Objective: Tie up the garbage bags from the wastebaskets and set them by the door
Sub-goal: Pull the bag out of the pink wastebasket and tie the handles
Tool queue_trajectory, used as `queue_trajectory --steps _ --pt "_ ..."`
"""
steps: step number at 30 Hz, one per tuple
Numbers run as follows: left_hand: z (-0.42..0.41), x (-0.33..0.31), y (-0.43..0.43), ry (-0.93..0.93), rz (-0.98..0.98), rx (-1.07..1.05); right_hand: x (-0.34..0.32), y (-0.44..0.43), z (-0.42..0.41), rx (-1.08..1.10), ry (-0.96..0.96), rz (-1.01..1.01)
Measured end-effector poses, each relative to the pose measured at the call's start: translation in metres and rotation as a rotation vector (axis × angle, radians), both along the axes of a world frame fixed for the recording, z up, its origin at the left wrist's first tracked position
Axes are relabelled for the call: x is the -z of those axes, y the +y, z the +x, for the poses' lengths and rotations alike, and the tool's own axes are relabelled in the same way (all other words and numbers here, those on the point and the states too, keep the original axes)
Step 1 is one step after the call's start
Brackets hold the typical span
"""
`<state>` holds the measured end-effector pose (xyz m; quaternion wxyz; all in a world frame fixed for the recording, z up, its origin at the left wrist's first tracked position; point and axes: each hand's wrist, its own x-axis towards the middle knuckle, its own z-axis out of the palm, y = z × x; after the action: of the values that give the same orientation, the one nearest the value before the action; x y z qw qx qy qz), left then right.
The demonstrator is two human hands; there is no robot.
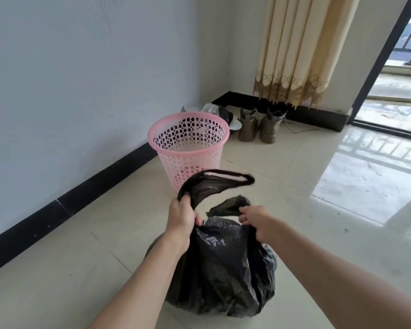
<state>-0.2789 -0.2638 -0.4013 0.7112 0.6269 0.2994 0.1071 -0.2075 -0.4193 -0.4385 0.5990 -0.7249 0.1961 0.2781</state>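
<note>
Head view: a full black garbage bag [220, 269] sits on the tiled floor [318, 186], its two handle loops pulled up, apparently for knotting. The left hand [182, 216] grips one loop, the right hand [256, 223] the other. Just beyond stands the pink wastebasket [188, 148]; boots [259, 125] line the wall.

Black garbage bag [218, 269] on floor [318, 186], left hand [180, 214] and right hand [259, 224] gripping its handles [214, 184], pink wastebasket [188, 148] at twelve o'clock.
</note>
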Motion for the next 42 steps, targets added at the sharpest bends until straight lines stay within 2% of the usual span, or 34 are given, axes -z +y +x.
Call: queue_trajectory --steps 2,4,7,9,12,14,16,18,19,20,22,24,26,30,35,38,40,42 --pt "-0.003 0.006 -0.007 0.015 0.145 0.014 0.009 0.008 -0.012 -0.22 -0.118 -0.226" --pt "-0.006 0.013 -0.01 0.083 0.397 0.011 0.01 0.017 -0.022 -0.316 -0.177 -0.273" --pt "-0.013 0.02 -0.01 0.206 0.84 0.047 -0.006 0.021 -0.029 -0.38 -0.239 -0.19" --pt "-0.018 0.026 -0.006 0.208 1.017 0.138 -0.021 0.017 -0.028 -0.364 -0.134 -0.019" --pt "-0.023 0.037 0.003 0.125 1.186 0.411 -0.037 0.008 -0.021 -0.382 0.073 0.327" --pt "-0.028 0.04 0.005 0.065 1.256 0.595 -0.035 0.007 -0.015 -0.4 0.156 0.373" --pt "-0.035 0.04 0.001 0.043 1.29 0.711 -0.028 0.008 -0.009 -0.296 0.131 0.302" --pt "-0.038 0.045 0.0 0.074 1.206 0.729 -0.021 0.008 0.0 -0.129 0.073 0.264" --pt "-0.038 0.046 0.001 0.111 1.087 0.714 -0.02 0.006 0.004 -0.078 0.076 0.302" --pt "-0.036 0.047 0.002 0.15 0.903 0.68 -0.02 0.004 0.006 -0.051 0.098 0.37" --pt "-0.032 0.044 0.004 0.21 0.405 0.546 -0.025 -0.001 0.007 -0.053 0.145 0.504" --pt "-0.028 0.038 0.008 0.264 -0.04 0.389 -0.029 -0.006 0.006 -0.139 0.153 0.572" --pt "-0.023 0.034 0.017 0.345 -0.301 0.312 -0.028 -0.006 0.006 -0.286 0.127 0.529" --pt "-0.01 0.034 0.033 0.436 -0.392 0.31 -0.032 -0.005 0.001 -0.552 0.069 0.23" --pt "-0.009 0.032 0.044 0.27 -0.584 0.438 -0.037 -0.003 0.0 -0.701 -0.168 -0.247" --pt "-0.012 0.022 0.05 0.205 -0.607 0.584 -0.038 -0.004 0.003 -0.674 -0.242 -0.323" --pt "-0.012 0.016 0.05 0.244 -0.488 0.64 -0.036 -0.005 0.006 -0.666 -0.269 -0.352" --pt "-0.01 0.017 0.047 0.321 -0.228 0.632 -0.034 -0.006 0.008 -0.655 -0.273 -0.336"
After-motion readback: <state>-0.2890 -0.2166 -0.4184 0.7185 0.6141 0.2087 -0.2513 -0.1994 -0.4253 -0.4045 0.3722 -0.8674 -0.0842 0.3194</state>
